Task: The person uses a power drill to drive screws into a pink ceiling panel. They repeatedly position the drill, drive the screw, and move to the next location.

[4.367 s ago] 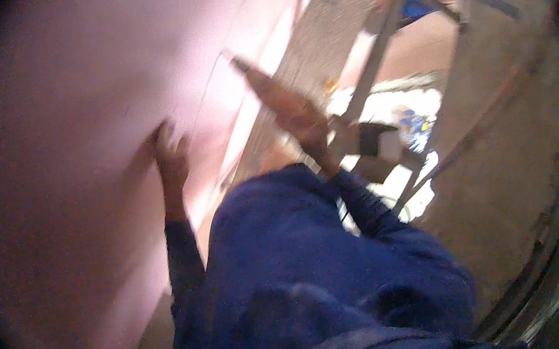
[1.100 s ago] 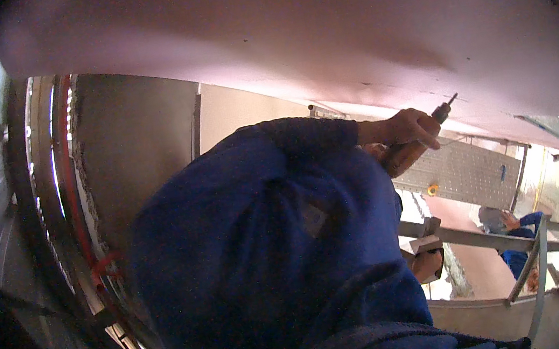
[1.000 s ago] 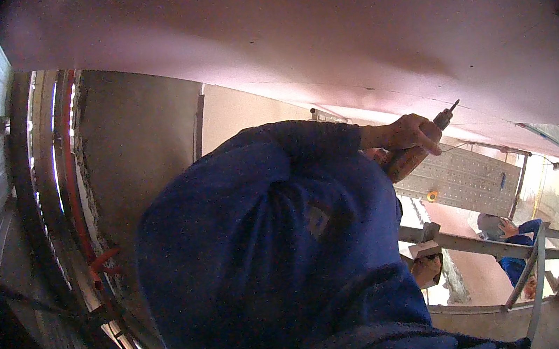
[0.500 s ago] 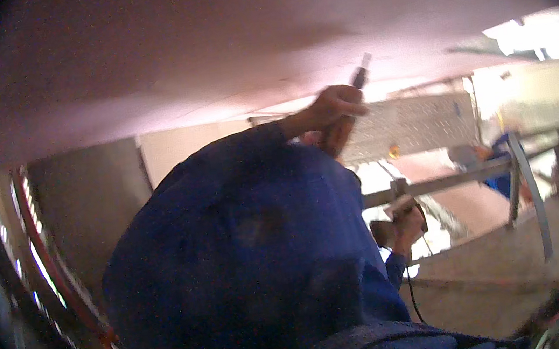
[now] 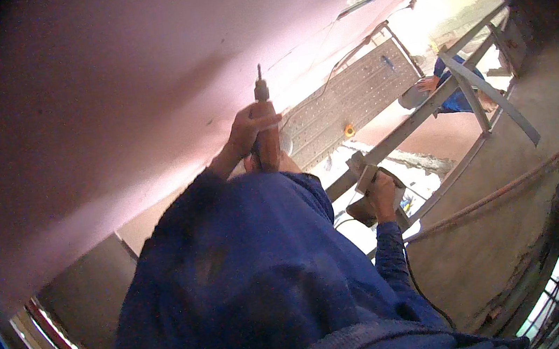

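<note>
In front of me my left hand (image 5: 246, 136) is wrapped round a power drill (image 5: 269, 140) with an orange-brown body. Its chuck (image 5: 261, 91) and thin bit point upward, close by the large pinkish panel (image 5: 139, 73); I cannot tell if the tip touches. Behind the drill shows a bit of skin and a blue cuff (image 5: 312, 181), whose I cannot tell. Lower right, my right hand (image 5: 384, 194) is closed by a rail post, near a pale flat piece (image 5: 366, 180) and a brown block (image 5: 362, 211); its grip is partly hidden. Dark cord (image 5: 417, 283) runs beside that arm.
Beyond is a metal rail (image 5: 413, 118) with a slanting strip (image 5: 496, 100). A perforated plank (image 5: 360, 90) lies behind, near a small yellow-orange round thing (image 5: 349, 131). A co-worker in blue (image 5: 453, 95) is at the far right. Reddish rope (image 5: 509, 199) stretches along the right.
My view has tilted, so the panel and rail now slant up to the right. The drill sits further left in the picture and stands more upright. Both hands keep their closed grips.
</note>
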